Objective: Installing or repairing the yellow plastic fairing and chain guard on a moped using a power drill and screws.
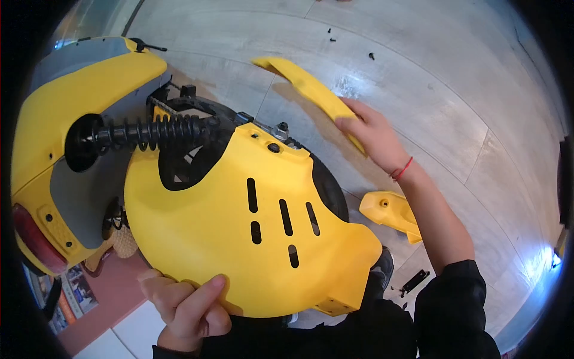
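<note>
One edge of a slotted yellow wheel cover [203, 239], the lower left, is gripped by the left hand [188, 311], with one digit laid on the outer face and the others curled close; how much is clasped behind the edge cannot be told. The cover is pierced by five dark slots and is set against a black tyre [329, 188], below and beside a black coil-spring shock absorber [155, 133].

By the right hand [376, 137], a curved yellow trim strip [308, 87] is pinched firmly near its lower end, the digits closed around it. The strip is held above the grey floor [454, 107], slanted toward the upper left and apart from the cover. A red bracelet [403, 169] is worn on the right wrist.

Beside the right forearm, a smaller yellow bracket [397, 215] is laid on the floor; small black screws [371, 56] are scattered farther off. At the left, a yellow-and-grey body panel [89, 87] is fitted with a red tail light [36, 239].
</note>
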Tool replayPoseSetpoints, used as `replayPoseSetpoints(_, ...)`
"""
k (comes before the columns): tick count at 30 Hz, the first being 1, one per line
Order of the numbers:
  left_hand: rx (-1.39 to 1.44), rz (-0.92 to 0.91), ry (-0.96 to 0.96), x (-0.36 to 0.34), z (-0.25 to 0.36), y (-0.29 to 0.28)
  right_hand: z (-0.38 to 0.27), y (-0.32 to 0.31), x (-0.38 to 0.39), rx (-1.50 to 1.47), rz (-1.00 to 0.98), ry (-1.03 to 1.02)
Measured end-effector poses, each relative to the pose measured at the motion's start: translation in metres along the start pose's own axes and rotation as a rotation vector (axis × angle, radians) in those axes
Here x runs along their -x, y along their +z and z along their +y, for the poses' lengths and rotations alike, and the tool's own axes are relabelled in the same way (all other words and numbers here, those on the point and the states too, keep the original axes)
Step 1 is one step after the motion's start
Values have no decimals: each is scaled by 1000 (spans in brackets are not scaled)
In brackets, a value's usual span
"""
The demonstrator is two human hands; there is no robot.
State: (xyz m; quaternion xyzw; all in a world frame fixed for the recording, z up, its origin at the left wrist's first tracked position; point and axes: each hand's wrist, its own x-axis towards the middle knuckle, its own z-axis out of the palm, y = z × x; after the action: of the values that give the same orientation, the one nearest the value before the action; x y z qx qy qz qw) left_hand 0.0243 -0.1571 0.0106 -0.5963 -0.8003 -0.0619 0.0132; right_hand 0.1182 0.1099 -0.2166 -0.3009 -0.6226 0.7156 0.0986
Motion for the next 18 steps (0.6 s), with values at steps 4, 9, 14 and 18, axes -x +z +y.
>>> replayPoseSetpoints(4, 17, 92, 54, -3, 1, 9, 64, -35, 17, 749, 264, -284)
replayPoseSetpoints(9, 54, 204, 32, 2, -1, 14, 84, -41, 33, 991, 246, -415)
replayPoseSetpoints(14, 89, 307, 55, 1, -3, 19, 108, -44, 40, 1095, 267, -400)
replayPoseSetpoints(18, 116, 251, 100, -3, 4, 15, 76, -37, 45, 1035, 393, -370)
